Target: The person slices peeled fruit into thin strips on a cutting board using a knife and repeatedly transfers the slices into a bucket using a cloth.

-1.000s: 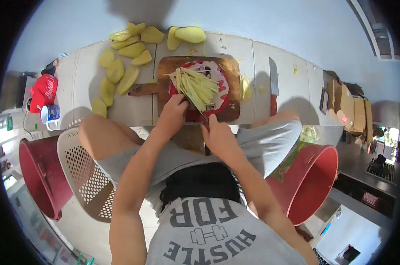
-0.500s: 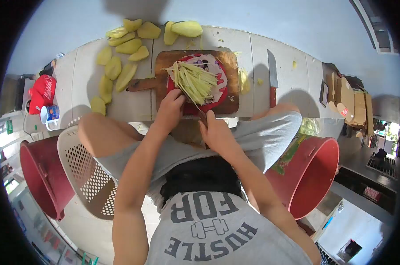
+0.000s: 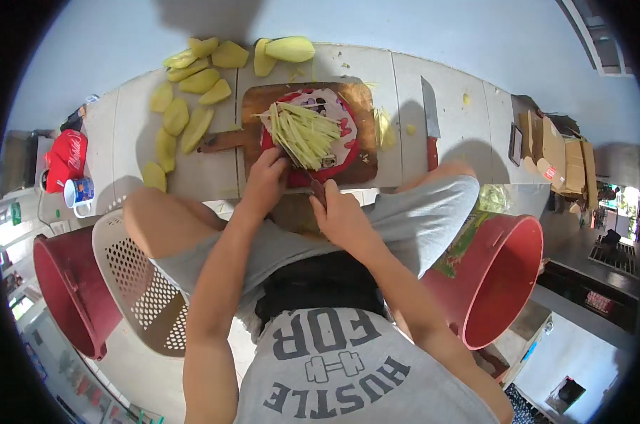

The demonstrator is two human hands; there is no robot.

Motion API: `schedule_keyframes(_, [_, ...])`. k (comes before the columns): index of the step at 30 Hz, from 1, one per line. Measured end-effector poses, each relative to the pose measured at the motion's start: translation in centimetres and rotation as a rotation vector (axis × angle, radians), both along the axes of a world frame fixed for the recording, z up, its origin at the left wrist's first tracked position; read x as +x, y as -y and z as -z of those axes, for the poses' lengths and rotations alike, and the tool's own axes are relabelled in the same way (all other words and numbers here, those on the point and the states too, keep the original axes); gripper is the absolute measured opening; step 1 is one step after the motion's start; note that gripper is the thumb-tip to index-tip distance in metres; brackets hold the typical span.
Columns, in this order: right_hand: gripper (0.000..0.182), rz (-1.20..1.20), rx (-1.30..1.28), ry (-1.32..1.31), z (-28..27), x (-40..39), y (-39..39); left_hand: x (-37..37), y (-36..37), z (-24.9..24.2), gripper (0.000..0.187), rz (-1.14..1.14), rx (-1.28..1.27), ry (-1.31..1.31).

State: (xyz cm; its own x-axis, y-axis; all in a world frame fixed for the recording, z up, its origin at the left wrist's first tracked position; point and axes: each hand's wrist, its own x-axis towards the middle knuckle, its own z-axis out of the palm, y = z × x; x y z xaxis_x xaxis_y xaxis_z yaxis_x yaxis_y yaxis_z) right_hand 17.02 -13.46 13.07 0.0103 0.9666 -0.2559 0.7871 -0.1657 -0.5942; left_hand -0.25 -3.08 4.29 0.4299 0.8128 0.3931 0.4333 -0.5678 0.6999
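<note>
My right hand (image 3: 342,218) grips a knife by its brown handle (image 3: 318,191), the blade slanting up and left at the pile's near edge. My left hand (image 3: 265,180) is closed, its fingertips against the near-left end of the pile; whatever they hold is hidden. Thin pale-green strips (image 3: 302,134) are heaped on a round printed plate with a red rim (image 3: 350,159). Under the plate is a wooden cutting board (image 3: 256,106), its handle pointing left.
Peeled yellow-green pieces (image 3: 176,116) lie left of the board, more pieces (image 3: 290,49) behind it. A second knife (image 3: 430,116) lies to the right. Red bins (image 3: 497,275) and a perforated beige basket (image 3: 140,283) stand below the tiled surface. A mug (image 3: 79,194) sits far left.
The whole view has shifted slightly left. Both hands stay close to the plate's near edge, and the knife blade now lies lower against the strips.
</note>
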Motion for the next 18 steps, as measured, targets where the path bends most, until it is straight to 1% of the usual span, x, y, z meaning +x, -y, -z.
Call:
schedule_keyframes(2, [0.029, 0.047, 0.005, -0.08, 2.4, 0.3, 0.3, -0.2, 0.3, 0.0, 0.017, -0.003, 0.018, -0.019])
schedule_keyframes(4, [0.029, 0.015, 0.041, -0.064, 0.4, 0.1, -0.9, -0.3, -0.1, -0.2, 0.016, -0.013, 0.035, -0.045])
schedule_keyframes(5, [0.029, 0.007, 0.052, -0.048, -0.2, -0.1, -0.5, -0.3, 0.2, -0.2, 0.016, -0.008, 0.004, -0.018])
schedule_keyframes(8, [0.029, 0.027, 0.039, -0.111, 0.2, -0.1, -0.2, -0.2, 0.1, -0.4, 0.017, -0.014, -0.024, 0.01])
schedule_keyframes(11, [0.03, 0.024, 0.003, -0.049, 1.7, 0.2, 0.0, -0.1, -0.4, -0.6, 0.017, -0.015, 0.005, -0.007])
schedule_keyframes(13, [0.03, 0.012, 0.009, -0.047, 1.3, 0.2, -0.1, -0.6, 0.7, -0.1, 0.017, 0.007, -0.001, -0.035])
schedule_keyframes(15, [0.03, -0.009, 0.043, -0.03, 0.2, 0.5, -0.9, -0.3, 0.0, 0.2, 0.018, -0.025, -0.011, -0.018])
schedule_keyframes(17, [0.03, 0.021, -0.025, -0.086, -1.1, 0.3, -0.4, -0.4, 0.2, 0.6, 0.019, -0.018, -0.039, -0.016])
schedule_keyframes(18, [0.03, 0.019, -0.023, -0.085, -0.8, 0.3, -0.4, -0.4, 0.0, 0.5, 0.019, -0.014, -0.06, -0.012])
